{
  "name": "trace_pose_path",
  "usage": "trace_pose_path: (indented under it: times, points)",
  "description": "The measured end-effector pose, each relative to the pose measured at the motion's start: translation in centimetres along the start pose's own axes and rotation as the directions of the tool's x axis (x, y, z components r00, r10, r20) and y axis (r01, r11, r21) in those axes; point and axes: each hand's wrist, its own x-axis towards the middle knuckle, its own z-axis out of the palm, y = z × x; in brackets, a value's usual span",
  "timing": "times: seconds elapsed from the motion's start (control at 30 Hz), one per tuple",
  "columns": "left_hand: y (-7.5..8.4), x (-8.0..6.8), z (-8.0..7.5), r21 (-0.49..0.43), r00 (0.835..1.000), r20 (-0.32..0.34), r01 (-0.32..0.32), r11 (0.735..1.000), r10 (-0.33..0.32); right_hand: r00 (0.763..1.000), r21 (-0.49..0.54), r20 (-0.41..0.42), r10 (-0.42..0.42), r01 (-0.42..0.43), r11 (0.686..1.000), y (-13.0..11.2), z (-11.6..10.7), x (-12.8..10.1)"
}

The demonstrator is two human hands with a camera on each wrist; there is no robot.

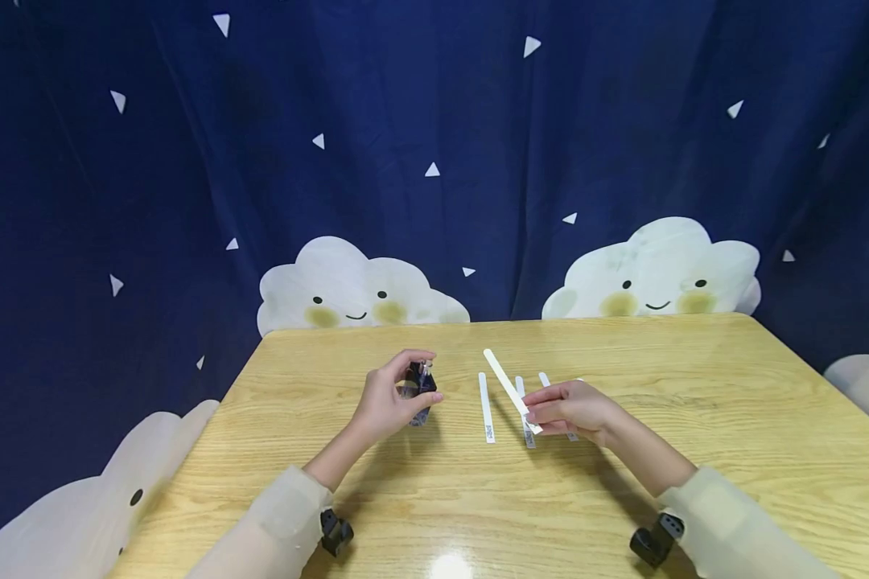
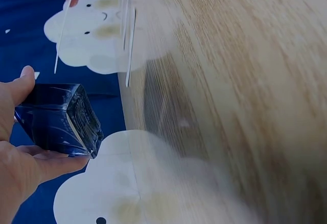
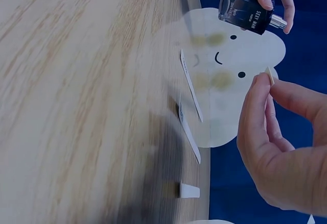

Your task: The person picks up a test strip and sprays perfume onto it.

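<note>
My left hand (image 1: pixel 387 400) holds a dark glass perfume bottle (image 3: pixel 240 7) upright above the table, its fingers and thumb around it. The silver spray nozzle (image 3: pixel 277 22) shows uncapped in the right wrist view, with a finger close to its top. White lettering is on the bottle's front. To the right, my right hand (image 1: pixel 575 412) pinches a white paper test strip (image 1: pixel 505 379) by its lower end. The strip slants up and left toward the bottle, apart from it. Below it, several similar strips lie on the table, one white strip (image 1: pixel 486 408) nearest the bottle and others partly behind the right hand.
The wooden table (image 1: pixel 282 450) ends at its far edge against a dark blue curtain (image 1: pixel 434 96) with white triangles and smiling clouds. Small black devices (image 1: pixel 335 531) sit at both wrists. Light glares off the table's near edge.
</note>
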Motion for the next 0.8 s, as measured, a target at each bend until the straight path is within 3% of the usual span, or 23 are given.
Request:
trace_pose_path:
  times: [0.27, 0.57, 0.8]
  points:
    - [0.27, -0.23, 0.02, 0.012, 1.000, -0.013, 0.005, 1.000, -0.005, 1.000, -0.017, 0.000, -0.013, 0.013, 1.000, -0.19, 0.58, 0.01]
    - [-0.09, 0.10, 0.05, -0.066, 0.999, -0.003, 0.034, 0.997, -0.034, 1.000, 0.008, 0.014, -0.019, 0.019, 1.000, -0.18, 0.87, 0.03]
    - [-0.25, -0.03, -0.11, -0.043, 1.000, 0.016, 0.011, 0.999, -0.011, 1.000, 0.008, 0.017, -0.022, 0.022, 1.000, -0.17, 0.84, -0.05]
